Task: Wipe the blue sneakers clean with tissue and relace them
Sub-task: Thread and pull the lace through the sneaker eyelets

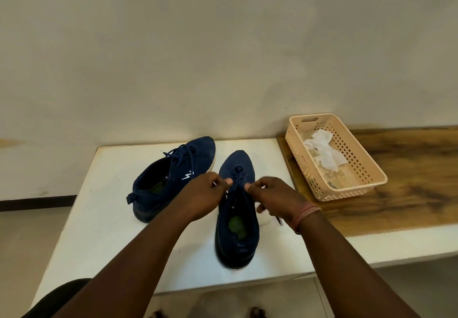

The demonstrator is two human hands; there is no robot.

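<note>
Both hands are working over the near dark-blue fabric sneaker [236, 208], which is standing upright on the white rectangular desk [104, 218] with its toe pointing toward the wall. The left hand [202, 195] is pinching a dark-blue lace [238, 181] over the sneaker's eyelets, its grip clenched around the cord between thumb and fingertips. The right hand [273, 197] is mirroring it just across the tongue, its grip grasping the other end of the same lace, a pink band [306, 214] circling its wrist. Just left of this sneaker, the second dark-blue sneaker [171, 179] is sitting already laced and angled, its white side logo facing the near shoe, the two close but apart. To the right of the near sneaker, well apart from it, a beige perforated plastic basket [361, 169] is resting on a brown wood-grain board [409, 181], and crumpled white tissue [324, 150] is lying inside the basket. A green insole patch is showing inside each sneaker.
</note>
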